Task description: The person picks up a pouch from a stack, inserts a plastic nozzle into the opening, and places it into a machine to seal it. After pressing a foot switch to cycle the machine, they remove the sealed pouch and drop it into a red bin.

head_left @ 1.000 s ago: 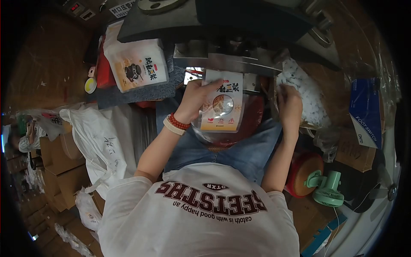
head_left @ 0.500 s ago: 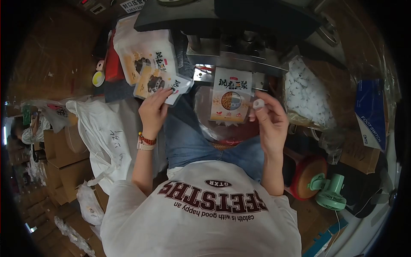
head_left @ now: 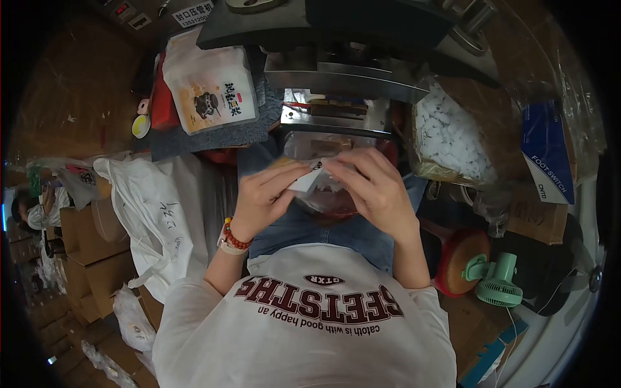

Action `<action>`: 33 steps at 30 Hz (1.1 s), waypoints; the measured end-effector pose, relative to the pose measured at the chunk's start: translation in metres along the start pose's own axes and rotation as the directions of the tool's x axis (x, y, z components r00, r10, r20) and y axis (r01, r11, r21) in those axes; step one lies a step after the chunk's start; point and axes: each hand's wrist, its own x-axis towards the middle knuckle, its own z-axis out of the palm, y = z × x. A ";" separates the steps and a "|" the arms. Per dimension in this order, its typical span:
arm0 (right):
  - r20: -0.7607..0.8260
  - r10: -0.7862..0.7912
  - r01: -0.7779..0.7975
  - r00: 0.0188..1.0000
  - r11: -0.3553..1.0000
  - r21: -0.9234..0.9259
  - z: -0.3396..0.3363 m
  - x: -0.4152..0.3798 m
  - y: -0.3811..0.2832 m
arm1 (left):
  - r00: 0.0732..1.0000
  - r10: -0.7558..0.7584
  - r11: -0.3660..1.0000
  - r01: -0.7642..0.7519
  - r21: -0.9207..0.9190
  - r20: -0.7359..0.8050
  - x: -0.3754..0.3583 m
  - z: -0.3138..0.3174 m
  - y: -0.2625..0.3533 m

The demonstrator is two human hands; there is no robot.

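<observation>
A white printed pouch (head_left: 310,179) is held between my two hands, over my lap in front of the machine. My left hand (head_left: 264,197) is closed on its left side. At its right edge the fingers of my right hand (head_left: 374,187) are pinched together; whether a small white spout is still in them is hidden. Beyond the hands is the metal sealing machine (head_left: 339,116). Below it, a clear plastic bag (head_left: 333,197) lies between my knees. More printed pouches (head_left: 213,97) are stacked to the left on a grey cloth (head_left: 213,143).
An open bag of small white spouts (head_left: 449,132) stands right of the machine. Farther right are a blue foot switch box (head_left: 548,152), a round red-edged stool (head_left: 464,258) and a green fan (head_left: 501,281). At left hang a white sack (head_left: 165,213) and cardboard boxes (head_left: 90,258).
My left hand has come right from the stack with a pouch, and my right hand has moved left to meet it. The pouch at the machine's front is no longer visible there.
</observation>
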 end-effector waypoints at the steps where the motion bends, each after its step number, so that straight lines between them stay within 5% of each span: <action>1: -0.057 0.042 -0.043 0.997 0.999 -0.019 0.000 0.004 0.002 | 1.000 0.001 1.000 -0.001 -0.004 0.002 0.000 0.009 -0.003; 3: -0.116 0.080 -0.085 0.990 0.996 -0.035 -0.003 0.005 0.007 | 0.856 -0.452 0.838 0.504 -0.208 0.252 0.001 0.029 -0.014; 4: -0.219 0.144 -0.148 0.965 0.989 -0.004 -0.009 0.002 0.014 | 0.857 -0.452 0.839 0.503 -0.208 0.249 0.005 0.039 -0.018; 6: -0.368 0.287 -0.303 0.884 0.953 0.013 -0.025 -0.005 0.027 | 0.736 -0.602 0.495 0.648 -0.579 0.310 0.017 0.057 -0.025; 9: -0.469 0.406 -0.486 0.784 0.872 -0.056 -0.044 -0.015 0.058 | 0.702 -0.633 0.309 0.615 -0.726 0.325 0.042 0.065 -0.035; 11: -0.487 0.371 -0.597 0.791 0.645 -0.477 -0.038 -0.022 0.088 | 0.675 -0.647 0.250 0.627 -0.738 0.355 0.056 0.066 -0.041; 13: -0.444 0.452 -0.627 0.774 0.648 -0.433 -0.025 -0.034 0.108 | 0.672 -0.641 0.128 0.571 -0.811 0.371 0.062 0.070 -0.047; 18: -0.361 0.491 -0.602 0.793 0.722 -0.341 -0.027 -0.035 0.116 | 0.686 -0.605 0.344 0.683 -0.644 0.404 0.056 0.051 -0.061; 19: -0.431 0.432 -0.593 0.792 0.711 -0.378 -0.027 -0.036 0.116 | 0.769 -0.636 0.706 0.612 -0.357 0.060 0.053 0.038 -0.060; 20: -0.495 0.370 -0.588 0.786 0.696 -0.413 -0.027 -0.037 0.115 | 0.841 -0.482 0.856 0.512 0.073 -0.246 0.050 0.025 -0.061; 21: -0.493 0.370 -0.586 0.787 0.698 -0.412 -0.027 -0.035 0.108 | 0.875 -0.373 0.758 0.479 0.442 -0.309 0.045 0.012 -0.064; 22: -0.569 0.474 -0.642 0.672 0.756 -0.127 -0.027 -0.031 0.096 | 0.914 -0.249 0.532 0.406 0.743 -0.322 0.038 -0.002 -0.069; 23: -0.596 0.590 -0.635 0.544 0.755 0.168 -0.025 -0.028 0.087 | 0.914 -0.280 0.511 0.401 0.760 -0.293 0.022 -0.010 -0.080; 24: -0.593 0.592 -0.635 0.546 0.754 0.169 -0.021 -0.028 0.081 | 0.913 -0.311 0.491 0.393 0.778 -0.265 0.006 -0.017 -0.090; 26: -0.456 0.636 -0.242 0.622 0.710 0.661 -0.013 -0.025 0.071 | 0.972 -0.227 0.733 0.133 0.667 0.055 -0.019 -0.029 -0.103; 28: -0.372 0.621 -0.195 0.690 0.654 0.731 -0.006 -0.017 0.046 | 0.989 -0.146 0.782 0.108 0.613 0.012 -0.028 -0.029 -0.091; 29: -0.290 0.581 -0.148 0.761 0.590 0.794 -0.003 -0.010 0.034 | 0.969 -0.237 0.860 0.243 0.449 -0.071 -0.028 -0.029 -0.082; 30: -0.263 0.595 -0.161 0.760 0.564 0.810 0.002 -0.006 0.022 | 0.932 -0.336 0.896 0.361 0.260 -0.134 -0.025 -0.028 -0.073; 31: -0.281 0.534 -0.203 0.797 0.676 0.708 0.011 -0.005 0.018 | 0.933 -0.333 0.897 0.357 0.259 -0.134 -0.020 -0.026 -0.063; 33: -0.306 0.291 -0.189 0.906 0.927 0.324 0.017 0.004 0.010 | 0.963 -0.151 0.970 0.188 0.155 -0.221 -0.007 -0.017 -0.042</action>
